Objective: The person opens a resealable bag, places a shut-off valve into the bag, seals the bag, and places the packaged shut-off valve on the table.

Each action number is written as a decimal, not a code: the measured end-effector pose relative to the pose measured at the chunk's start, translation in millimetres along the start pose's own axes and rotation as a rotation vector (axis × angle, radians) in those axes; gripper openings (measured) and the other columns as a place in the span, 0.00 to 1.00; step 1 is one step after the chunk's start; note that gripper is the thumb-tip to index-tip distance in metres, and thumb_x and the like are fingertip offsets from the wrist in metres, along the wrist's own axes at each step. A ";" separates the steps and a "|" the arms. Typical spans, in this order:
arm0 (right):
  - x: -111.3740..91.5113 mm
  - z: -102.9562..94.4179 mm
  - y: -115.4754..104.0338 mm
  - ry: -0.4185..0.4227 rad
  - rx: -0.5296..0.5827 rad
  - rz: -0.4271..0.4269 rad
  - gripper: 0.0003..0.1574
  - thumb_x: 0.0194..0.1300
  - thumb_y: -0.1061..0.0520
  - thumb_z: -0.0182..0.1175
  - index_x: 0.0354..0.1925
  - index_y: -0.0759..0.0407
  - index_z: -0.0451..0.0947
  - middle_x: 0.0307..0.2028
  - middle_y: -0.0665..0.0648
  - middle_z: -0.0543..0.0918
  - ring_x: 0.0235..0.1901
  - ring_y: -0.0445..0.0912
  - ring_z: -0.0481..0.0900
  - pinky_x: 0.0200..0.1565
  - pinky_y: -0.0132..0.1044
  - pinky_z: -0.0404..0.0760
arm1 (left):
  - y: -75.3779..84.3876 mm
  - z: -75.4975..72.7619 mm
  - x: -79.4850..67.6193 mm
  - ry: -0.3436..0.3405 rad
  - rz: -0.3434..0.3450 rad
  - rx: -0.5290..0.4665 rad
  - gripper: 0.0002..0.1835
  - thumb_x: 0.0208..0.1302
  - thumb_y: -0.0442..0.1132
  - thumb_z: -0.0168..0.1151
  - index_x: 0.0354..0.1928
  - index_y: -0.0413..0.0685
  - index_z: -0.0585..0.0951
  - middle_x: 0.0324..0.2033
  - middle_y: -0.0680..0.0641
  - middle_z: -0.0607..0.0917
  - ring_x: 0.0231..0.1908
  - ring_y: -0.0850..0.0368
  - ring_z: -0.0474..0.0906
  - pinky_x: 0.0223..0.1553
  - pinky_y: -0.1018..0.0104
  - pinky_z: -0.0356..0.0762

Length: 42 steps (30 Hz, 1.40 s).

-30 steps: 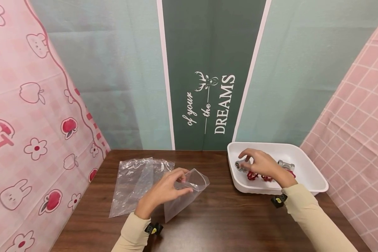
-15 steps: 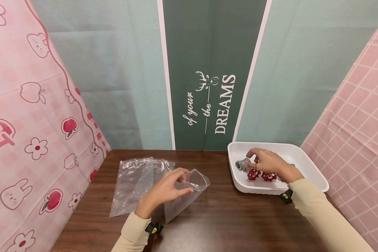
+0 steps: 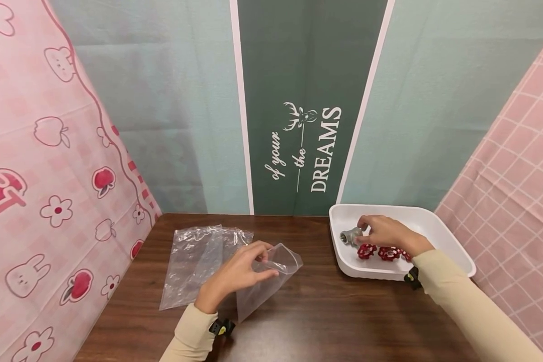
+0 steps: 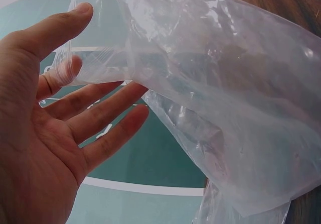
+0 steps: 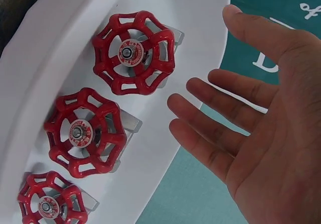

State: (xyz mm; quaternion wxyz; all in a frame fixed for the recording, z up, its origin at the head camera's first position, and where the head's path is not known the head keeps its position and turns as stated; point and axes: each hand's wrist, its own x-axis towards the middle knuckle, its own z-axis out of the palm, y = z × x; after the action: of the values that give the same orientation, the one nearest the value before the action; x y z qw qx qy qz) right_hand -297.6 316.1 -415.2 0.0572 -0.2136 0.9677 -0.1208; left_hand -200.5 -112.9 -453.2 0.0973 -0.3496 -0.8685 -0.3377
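Observation:
My left hand (image 3: pixel 237 271) holds a clear plastic bag (image 3: pixel 264 294) by its gaping mouth. In the left wrist view the index fingertip shows through the plastic (image 4: pixel 225 88), the thumb lies at the mouth's edge, and the other fingers spread outside. My right hand (image 3: pixel 386 234) reaches into the white tray (image 3: pixel 450 251), bent over a metal valve body (image 3: pixel 350 236) at its left end. In the right wrist view, its fingers spread apart beside the red handwheel (image 5: pixel 133 53) of the nearest valve, with two more red handwheels (image 5: pixel 85 132) in a row.
Several flat clear bags (image 3: pixel 190 271) lie overlapping on the left of the brown wooden table (image 3: pixel 326 322). A green printed curtain (image 3: pixel 294 166) hangs behind it. Pink cloths (image 3: pixel 511 176) flank both sides.
My right hand shifts right within the tray, then settles by the left valve, whose metal body and red handwheels show more. The left hand and its bag stay nearly still.

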 end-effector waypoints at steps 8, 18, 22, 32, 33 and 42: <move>6.4 1.8 1.7 -0.073 -0.023 -0.001 0.28 0.64 0.40 0.74 0.50 0.59 0.84 0.44 0.58 0.89 0.39 0.46 0.81 0.48 0.52 0.84 | 1.2 -0.6 0.4 -0.014 -0.005 -0.004 0.18 0.62 0.47 0.80 0.44 0.45 0.82 0.48 0.48 0.87 0.41 0.59 0.77 0.38 0.73 0.73; 11.4 11.7 5.2 -0.130 -0.011 0.027 0.29 0.63 0.41 0.75 0.46 0.63 0.82 0.38 0.55 0.85 0.36 0.46 0.78 0.42 0.42 0.78 | 1.6 -0.1 -0.5 -0.021 -0.028 0.001 0.22 0.63 0.47 0.79 0.52 0.43 0.84 0.38 0.54 0.82 0.40 0.58 0.78 0.41 0.71 0.75; 10.5 14.5 5.9 -0.165 0.002 0.064 0.29 0.63 0.41 0.75 0.45 0.62 0.80 0.35 0.54 0.83 0.35 0.47 0.76 0.40 0.41 0.76 | 2.2 0.0 -1.0 -0.023 -0.033 -0.002 0.22 0.63 0.47 0.79 0.51 0.43 0.84 0.40 0.52 0.83 0.41 0.57 0.79 0.41 0.70 0.76; 11.5 23.4 2.1 -0.268 -0.019 0.174 0.43 0.65 0.40 0.73 0.59 0.69 0.69 0.39 0.60 0.80 0.39 0.53 0.77 0.46 0.51 0.79 | 3.2 -0.7 -1.6 -0.032 -0.049 0.009 0.16 0.64 0.48 0.78 0.41 0.49 0.80 0.50 0.49 0.87 0.44 0.59 0.78 0.40 0.71 0.74; 11.2 23.7 1.5 -0.274 -0.017 0.182 0.45 0.65 0.39 0.73 0.61 0.70 0.67 0.39 0.61 0.80 0.40 0.53 0.77 0.47 0.52 0.79 | 3.4 -0.8 -1.7 -0.032 -0.050 0.011 0.16 0.64 0.48 0.78 0.39 0.51 0.79 0.53 0.48 0.88 0.44 0.58 0.78 0.41 0.71 0.75; 13.1 30.1 0.4 -0.290 -0.044 0.211 0.48 0.62 0.36 0.74 0.58 0.67 0.63 0.35 0.59 0.78 0.37 0.51 0.77 0.43 0.53 0.74 | 2.6 -0.5 -1.9 -0.036 -0.055 0.004 0.18 0.65 0.49 0.78 0.46 0.46 0.82 0.42 0.51 0.84 0.40 0.57 0.78 0.36 0.73 0.72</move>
State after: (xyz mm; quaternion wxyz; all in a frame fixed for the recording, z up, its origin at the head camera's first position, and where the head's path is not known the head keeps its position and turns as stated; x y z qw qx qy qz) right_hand -304.8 304.5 -445.1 0.2040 -0.1271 0.9688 -0.0610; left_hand -197.5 -112.9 -452.2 0.0729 -0.3314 -0.8800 -0.3322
